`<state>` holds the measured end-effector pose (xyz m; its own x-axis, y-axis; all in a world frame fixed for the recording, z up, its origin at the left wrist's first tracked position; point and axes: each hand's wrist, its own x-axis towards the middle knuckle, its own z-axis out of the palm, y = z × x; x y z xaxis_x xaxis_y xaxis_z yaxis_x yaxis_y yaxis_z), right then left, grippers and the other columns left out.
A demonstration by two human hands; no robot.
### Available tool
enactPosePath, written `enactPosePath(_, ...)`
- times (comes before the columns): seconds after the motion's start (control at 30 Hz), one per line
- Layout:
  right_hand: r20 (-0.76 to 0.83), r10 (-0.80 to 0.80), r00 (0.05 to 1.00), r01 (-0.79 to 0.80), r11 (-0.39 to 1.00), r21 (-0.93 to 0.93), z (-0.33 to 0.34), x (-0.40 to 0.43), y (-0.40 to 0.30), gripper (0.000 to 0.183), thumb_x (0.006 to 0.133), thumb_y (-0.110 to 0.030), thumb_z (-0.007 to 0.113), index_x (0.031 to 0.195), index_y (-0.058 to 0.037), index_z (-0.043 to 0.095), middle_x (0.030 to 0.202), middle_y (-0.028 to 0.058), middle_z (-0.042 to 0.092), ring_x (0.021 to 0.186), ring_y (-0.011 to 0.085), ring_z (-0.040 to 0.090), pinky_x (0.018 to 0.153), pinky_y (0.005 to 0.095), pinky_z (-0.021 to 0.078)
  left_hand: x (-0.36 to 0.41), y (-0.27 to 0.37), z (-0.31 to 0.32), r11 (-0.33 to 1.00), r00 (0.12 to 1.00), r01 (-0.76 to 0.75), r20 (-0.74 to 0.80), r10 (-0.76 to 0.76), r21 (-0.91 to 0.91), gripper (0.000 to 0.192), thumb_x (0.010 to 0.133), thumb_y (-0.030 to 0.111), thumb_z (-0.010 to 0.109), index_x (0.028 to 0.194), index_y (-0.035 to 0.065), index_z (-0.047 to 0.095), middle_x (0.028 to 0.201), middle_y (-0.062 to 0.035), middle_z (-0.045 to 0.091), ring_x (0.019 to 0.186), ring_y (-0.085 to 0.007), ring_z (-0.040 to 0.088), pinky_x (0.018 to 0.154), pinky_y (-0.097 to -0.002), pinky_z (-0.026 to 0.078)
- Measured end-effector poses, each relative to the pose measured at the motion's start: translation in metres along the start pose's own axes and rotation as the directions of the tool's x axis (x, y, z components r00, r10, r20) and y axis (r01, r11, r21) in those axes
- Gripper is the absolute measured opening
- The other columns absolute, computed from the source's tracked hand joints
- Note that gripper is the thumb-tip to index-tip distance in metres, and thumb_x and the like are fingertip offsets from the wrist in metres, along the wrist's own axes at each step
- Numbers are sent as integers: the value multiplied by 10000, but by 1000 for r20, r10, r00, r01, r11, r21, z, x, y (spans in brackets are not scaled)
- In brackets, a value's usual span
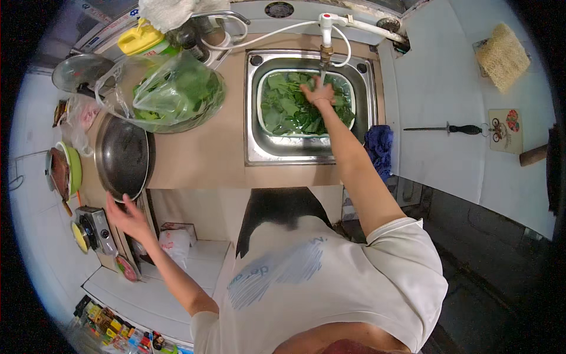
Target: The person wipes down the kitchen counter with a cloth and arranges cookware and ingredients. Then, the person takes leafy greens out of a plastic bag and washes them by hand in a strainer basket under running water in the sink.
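Leafy greens point(287, 106) lie in water in a rectangular basin point(261, 119) inside the steel sink point(309, 155). My right hand point(319, 92), fingers spread, is over the greens, just below the faucet point(326, 42), from which water runs. It does not seem to grip anything; whether its fingertips touch the leaves is hard to tell. My left hand point(127, 217) is held out at the near edge of a dark wok point(125, 155), fingers apart and holding nothing; contact with the rim cannot be told. A clear plastic bag of greens point(177, 95) rests on the counter left of the sink.
A yellow-capped jug point(141, 39) and a glass lid point(82, 73) stand behind the bag. At the left are a green bowl point(75, 170) and a gas stove point(95, 230). A blue cloth point(379, 148) hangs by the sink's right side; a sharpening steel point(462, 129) hangs on the wall.
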<state>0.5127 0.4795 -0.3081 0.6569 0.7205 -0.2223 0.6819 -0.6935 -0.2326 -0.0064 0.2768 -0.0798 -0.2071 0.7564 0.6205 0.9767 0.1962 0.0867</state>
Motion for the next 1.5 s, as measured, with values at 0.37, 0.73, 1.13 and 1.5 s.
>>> enactPosePath(0.37,38,-656,754,651,754,85,-24,6,72,483,712,-364,690,1166,-259,567,1283,142,465,1171,386,430,913,479,417,-52,294,199,564,427,-168,456,781,-809,745,691,197,744,1352,162,401,1454,-178,225,1320,-371,251,1056,-414,302)
enactPosePath(0.73,73,-673,736,677,732,-81,18,-2,48,615,753,-561,559,1310,-328,447,1475,120,177,1246,482,278,990,645,236,-99,380,324,764,382,-298,663,644,-572,1198,449,614,784,1427,413,121,1517,-112,14,1378,-392,36,1036,-662,96)
enactPosePath(1.13,154,-475,867,492,865,-102,51,22,63,399,665,-432,671,1007,-227,665,1343,155,395,1229,416,363,978,522,362,-101,414,335,911,530,-199,743,409,-360,436,794,266,597,1226,259,540,1440,-60,307,1340,-260,252,1050,-605,159)
enactPosePath(1.5,127,-654,746,508,681,527,-3,48,64,295,645,-187,669,932,-127,641,906,166,638,900,348,604,802,399,483,-66,428,316,524,489,169,533,690,-835,440,642,105,713,1066,109,597,1158,-111,572,1067,-326,538,855,-458,437)
